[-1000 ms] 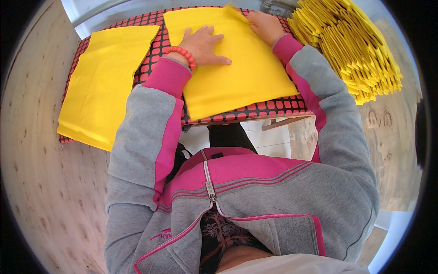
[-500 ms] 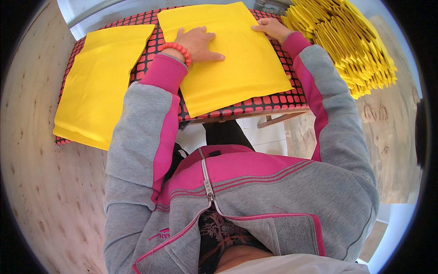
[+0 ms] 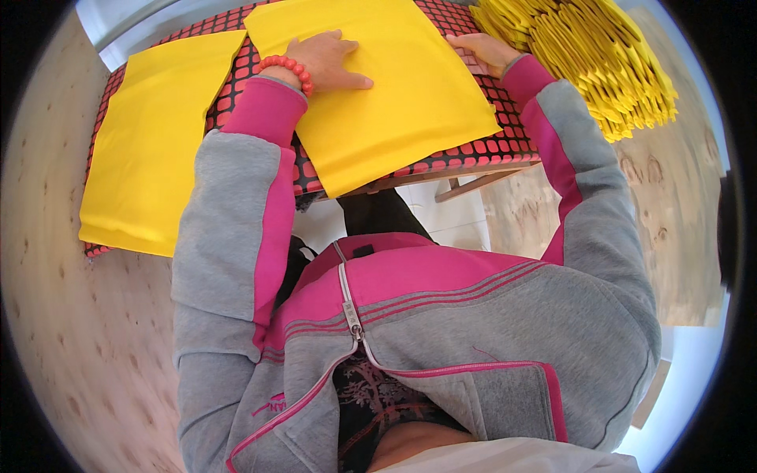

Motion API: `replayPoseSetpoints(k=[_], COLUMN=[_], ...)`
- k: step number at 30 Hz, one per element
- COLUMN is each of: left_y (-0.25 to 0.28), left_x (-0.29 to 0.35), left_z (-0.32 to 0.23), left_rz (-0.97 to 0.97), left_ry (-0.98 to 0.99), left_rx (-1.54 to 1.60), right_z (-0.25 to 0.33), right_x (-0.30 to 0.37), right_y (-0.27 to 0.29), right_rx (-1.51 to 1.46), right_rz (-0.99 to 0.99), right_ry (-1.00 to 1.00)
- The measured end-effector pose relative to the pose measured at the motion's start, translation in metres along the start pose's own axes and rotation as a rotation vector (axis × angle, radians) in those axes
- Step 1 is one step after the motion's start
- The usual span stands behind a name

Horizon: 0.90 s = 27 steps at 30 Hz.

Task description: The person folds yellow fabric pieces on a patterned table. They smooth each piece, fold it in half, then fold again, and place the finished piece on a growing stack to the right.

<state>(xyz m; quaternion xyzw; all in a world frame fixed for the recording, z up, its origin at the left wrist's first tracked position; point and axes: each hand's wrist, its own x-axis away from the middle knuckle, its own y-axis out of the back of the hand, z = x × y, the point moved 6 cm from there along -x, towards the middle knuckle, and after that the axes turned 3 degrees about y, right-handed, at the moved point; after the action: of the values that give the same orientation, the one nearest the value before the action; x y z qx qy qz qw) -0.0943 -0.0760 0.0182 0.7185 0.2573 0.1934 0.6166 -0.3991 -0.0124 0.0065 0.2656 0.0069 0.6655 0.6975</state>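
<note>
In front of me a flat yellow cloth-like sheet (image 3: 394,102) lies on the table, slightly askew. Across its upper left part rests my left hand (image 3: 327,61), palm down with fingers and thumb spread; a red bead bracelet (image 3: 288,69) circles that wrist. My right hand (image 3: 485,52) is just beyond the sheet's right edge, low over the tablecloth. Its finger and thumb look apart, and I see nothing held between them; the other fingers are partly hidden. A second yellow sheet (image 3: 154,142) lies flat to the left, reaching over the table's near edge.
At the far right stands a tall stack of yellow folded pieces (image 3: 591,63), close to my right wrist. The table wears a red and black patterned tablecloth (image 3: 509,146). Wood-look flooring (image 3: 47,315) lies to the left, with pale tiles (image 3: 461,213) under the table.
My right hand has come off the sheet's right edge and shifted slightly right. My left hand still lies on the sheet. The whole view has shifted a little.
</note>
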Motion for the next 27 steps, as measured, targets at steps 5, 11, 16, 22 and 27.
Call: replayPoseSetpoints(k=[5,11,16,22,27], left_y=[0.001,0.008,0.0,-0.002,-0.004], left_x=[0.0,0.01,0.009,0.005,0.004], left_z=[-0.002,-0.017,-0.01,-0.004,-0.006], left_rz=[0.015,-0.032,-0.032,-0.065,0.04], left_ry=[-0.014,-0.098,-0.077,-0.106,-0.08], left_rx=[-0.007,-0.015,0.032,0.02,0.039], right_z=[-0.002,0.041,0.037,-0.015,-0.034], right_x=[0.021,0.065,0.054,0.077,0.094], right_y=[-0.01,-0.074,-0.052,-0.008,-0.011], right_rx=[0.149,1.537,1.164,0.002,-0.047], right_rz=[0.062,-0.52,-0.454,0.07,0.109], right_ry=[0.047,1.088,0.702,-0.051,-0.031])
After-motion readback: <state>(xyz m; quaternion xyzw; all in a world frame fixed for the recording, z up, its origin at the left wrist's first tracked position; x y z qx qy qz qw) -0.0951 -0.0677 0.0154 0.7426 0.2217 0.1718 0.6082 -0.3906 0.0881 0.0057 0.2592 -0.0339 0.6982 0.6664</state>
